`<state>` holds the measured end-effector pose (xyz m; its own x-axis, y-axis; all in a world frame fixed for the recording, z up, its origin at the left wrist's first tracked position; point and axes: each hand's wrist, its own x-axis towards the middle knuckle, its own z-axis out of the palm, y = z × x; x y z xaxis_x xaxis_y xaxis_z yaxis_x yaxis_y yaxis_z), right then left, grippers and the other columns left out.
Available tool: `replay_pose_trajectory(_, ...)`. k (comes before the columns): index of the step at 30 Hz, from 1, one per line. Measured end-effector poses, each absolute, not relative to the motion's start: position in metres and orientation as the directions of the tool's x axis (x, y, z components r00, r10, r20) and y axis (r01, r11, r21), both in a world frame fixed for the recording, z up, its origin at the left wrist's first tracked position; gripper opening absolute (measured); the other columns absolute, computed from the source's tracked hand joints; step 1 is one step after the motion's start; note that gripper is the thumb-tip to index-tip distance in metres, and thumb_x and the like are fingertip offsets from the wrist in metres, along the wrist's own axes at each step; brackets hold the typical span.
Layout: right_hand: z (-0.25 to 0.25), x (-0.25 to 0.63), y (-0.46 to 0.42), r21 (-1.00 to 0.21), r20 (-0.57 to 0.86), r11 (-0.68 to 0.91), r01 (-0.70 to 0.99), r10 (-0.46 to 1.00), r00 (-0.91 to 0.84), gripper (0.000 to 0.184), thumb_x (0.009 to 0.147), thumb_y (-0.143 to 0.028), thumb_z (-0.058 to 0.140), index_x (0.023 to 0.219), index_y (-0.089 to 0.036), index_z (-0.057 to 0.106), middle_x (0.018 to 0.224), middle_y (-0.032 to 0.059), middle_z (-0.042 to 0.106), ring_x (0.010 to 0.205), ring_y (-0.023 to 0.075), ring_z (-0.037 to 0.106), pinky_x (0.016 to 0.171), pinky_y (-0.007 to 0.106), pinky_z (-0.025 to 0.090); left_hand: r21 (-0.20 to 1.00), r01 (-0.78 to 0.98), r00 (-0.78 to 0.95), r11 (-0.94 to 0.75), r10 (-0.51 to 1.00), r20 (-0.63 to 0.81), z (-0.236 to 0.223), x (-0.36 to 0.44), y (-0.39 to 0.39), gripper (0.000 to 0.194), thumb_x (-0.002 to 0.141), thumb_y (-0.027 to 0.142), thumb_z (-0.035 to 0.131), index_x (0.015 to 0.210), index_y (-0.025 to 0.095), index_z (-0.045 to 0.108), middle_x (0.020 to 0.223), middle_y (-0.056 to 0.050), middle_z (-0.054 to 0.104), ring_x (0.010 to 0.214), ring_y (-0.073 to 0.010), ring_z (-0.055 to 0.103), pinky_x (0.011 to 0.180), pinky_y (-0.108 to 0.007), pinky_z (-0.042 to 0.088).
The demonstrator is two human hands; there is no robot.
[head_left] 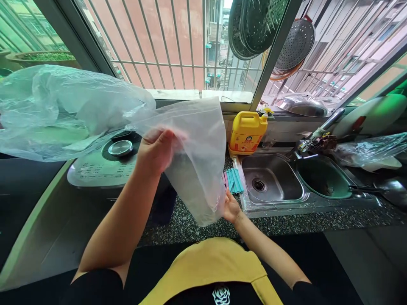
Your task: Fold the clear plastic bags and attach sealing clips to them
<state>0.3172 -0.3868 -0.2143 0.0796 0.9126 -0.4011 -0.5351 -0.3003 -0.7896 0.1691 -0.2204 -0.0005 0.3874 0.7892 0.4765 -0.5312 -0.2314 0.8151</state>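
Note:
A translucent plastic bag point(199, 156) hangs in front of me above the counter, flat and creased. My left hand point(159, 148) is closed on its upper left part, thumb on top, with the fingertips behind the film. Low on the bag's right edge, my right hand point(231, 206) grips the gathered plastic; its fingers are partly hidden by the bag. Just beyond the right hand lie several teal sealing clips point(234, 181), with pink ones beside them. A large, puffed-out clear plastic bag point(70, 110) is on the left, its end reaching behind the held bag.
A yellow detergent jug point(248, 132) with a pump stands behind the metal sink point(273, 180). In the right basin sits a green bowl point(324, 178), with a black-handled pan point(392, 190) beside it. A lidded appliance point(98, 169) is under the puffed bag. Colanders point(295, 44) hang by the window.

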Motion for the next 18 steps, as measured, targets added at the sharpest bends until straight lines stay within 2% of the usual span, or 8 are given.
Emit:
replay_pose_trajectory(3, -0.227, 0.317, -0.388, -0.830, -0.392, -0.226, -0.510, 0.887, 0.245, 0.048, 0.067, -0.068, 0.053, 0.082, -0.023, 0.061, 0.084, 0.0065, 0.069, 0.085, 0.0249, 0.064, 0.073, 0.038, 0.050, 0.818, -0.521, 0.344, -0.242, 0.818, 0.461, -0.004, 0.168, -0.219, 0.029, 0.060, 0.047, 0.077, 0.065, 0.021, 0.065, 0.063, 0.004, 0.067, 0.058, -0.0093, 0.061, 0.059, -0.025, 0.052)
replay_pose_trajectory(7, -0.250, 0.329, -0.395, -0.912, -0.375, -0.248, -0.326, 0.825, 0.422, 0.049, 0.062, -0.070, 0.057, 0.073, -0.022, 0.057, 0.072, 0.0059, 0.065, 0.075, 0.0241, 0.063, 0.071, 0.040, 0.051, 0.854, -0.442, 0.268, -0.273, 0.869, 0.417, -0.016, 0.161, -0.215, 0.031, 0.067, 0.048, 0.071, 0.063, 0.018, 0.063, 0.063, 0.002, 0.067, 0.056, -0.0100, 0.062, 0.059, -0.025, 0.053)
replay_pose_trajectory(10, -0.249, 0.344, -0.395, -0.935, -0.352, -0.269, -0.231, 0.778, 0.520, 0.063, 0.056, -0.072, 0.061, 0.092, -0.021, 0.057, 0.094, 0.0099, 0.065, 0.093, 0.0277, 0.060, 0.080, 0.043, 0.048, 0.911, -0.382, 0.319, -0.153, 0.904, 0.286, -0.044, 0.156, -0.214, 0.030, 0.071, 0.046, 0.068, 0.065, 0.017, 0.061, 0.063, 0.000, 0.067, 0.054, -0.0109, 0.062, 0.057, -0.026, 0.052)
replay_pose_trajectory(12, -0.233, 0.354, -0.388, -0.974, -0.225, -0.199, -0.110, 0.783, 0.580, 0.078, 0.054, -0.074, 0.062, 0.111, -0.022, 0.052, 0.120, 0.0127, 0.057, 0.114, 0.0294, 0.050, 0.093, 0.043, 0.041, 0.924, -0.382, 0.340, -0.004, 0.929, 0.144, -0.072, 0.156, -0.217, 0.029, 0.068, 0.044, 0.071, 0.067, 0.017, 0.060, 0.063, -0.001, 0.068, 0.053, -0.0107, 0.061, 0.055, -0.025, 0.051)
replay_pose_trajectory(13, -0.222, 0.357, -0.382, -0.991, -0.110, -0.131, -0.005, 0.812, 0.574, 0.083, 0.056, -0.074, 0.061, 0.119, -0.022, 0.048, 0.130, 0.0138, 0.050, 0.122, 0.0293, 0.044, 0.099, 0.042, 0.037, 0.918, -0.388, 0.340, 0.078, 0.938, 0.064, -0.087, 0.157, -0.219, 0.028, 0.066, 0.042, 0.073, 0.067, 0.016, 0.060, 0.063, -0.001, 0.068, 0.054, -0.0110, 0.061, 0.054, -0.025, 0.051)
replay_pose_trajectory(15, -0.201, 0.358, -0.367, -0.987, 0.085, 0.018, 0.158, 0.899, 0.430, 0.087, 0.060, -0.071, 0.061, 0.128, -0.021, 0.042, 0.137, 0.0139, 0.044, 0.128, 0.0283, 0.038, 0.103, 0.041, 0.033, 0.901, -0.377, 0.340, 0.215, 0.937, -0.082, -0.119, 0.162, -0.225, 0.028, 0.063, 0.038, 0.074, 0.069, 0.015, 0.060, 0.064, -0.002, 0.068, 0.057, -0.0121, 0.062, 0.056, -0.026, 0.051)
replay_pose_trajectory(16, -0.192, 0.357, -0.358, -0.981, 0.110, 0.044, 0.188, 0.928, 0.356, 0.084, 0.061, -0.067, 0.063, 0.129, -0.022, 0.042, 0.135, 0.0126, 0.047, 0.127, 0.0272, 0.040, 0.103, 0.041, 0.032, 0.896, -0.359, 0.319, 0.262, 0.936, -0.146, -0.135, 0.164, -0.227, 0.027, 0.063, 0.037, 0.074, 0.069, 0.014, 0.060, 0.065, -0.002, 0.068, 0.056, -0.0120, 0.062, 0.057, -0.026, 0.050)
replay_pose_trajectory(18, -0.185, 0.350, -0.340, -0.977, 0.005, -0.047, 0.210, 0.971, 0.238, 0.067, 0.066, -0.057, 0.067, 0.120, -0.020, 0.051, 0.120, 0.0114, 0.059, 0.115, 0.0250, 0.052, 0.098, 0.039, 0.038, 0.890, -0.307, 0.212, 0.338, 0.936, -0.282, -0.167, 0.167, -0.231, 0.027, 0.061, 0.037, 0.073, 0.067, 0.014, 0.059, 0.063, -0.001, 0.066, 0.052, -0.0104, 0.059, 0.055, -0.025, 0.049)
